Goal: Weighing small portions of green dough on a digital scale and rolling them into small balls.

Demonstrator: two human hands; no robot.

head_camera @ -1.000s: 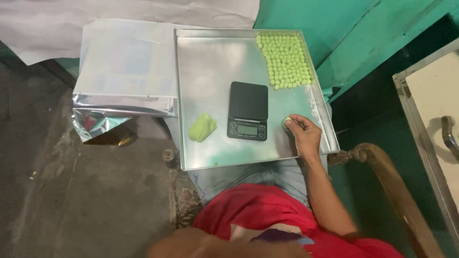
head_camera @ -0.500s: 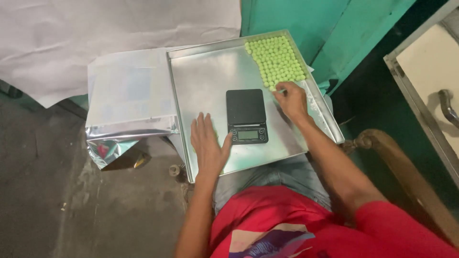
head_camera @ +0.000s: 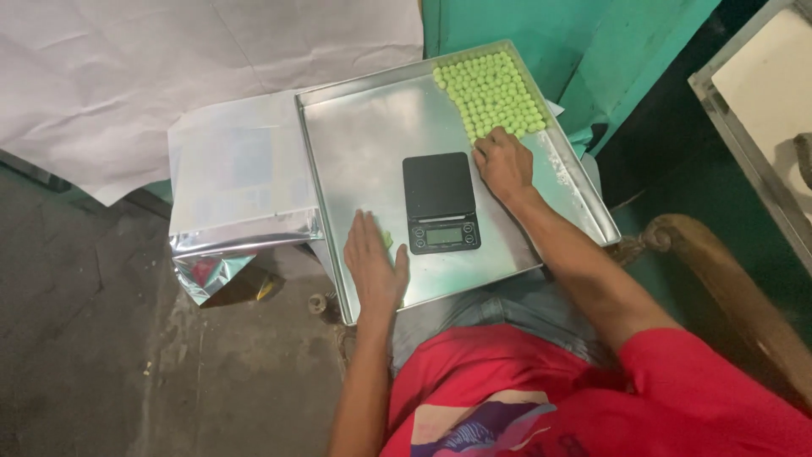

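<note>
The left hand (head_camera: 375, 267) lies flat, open, over a green lump (head_camera: 386, 240) — probably pressing it. At two o'clock, the right hand (head_camera: 502, 162), fingers curled, meets the green balls (head_camera: 491, 91).

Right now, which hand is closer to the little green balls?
The right hand. Its fingertips reach the near edge of the green balls at the tray's far corner. The left hand lies flat near the tray's front edge, beside the black scale.
</note>
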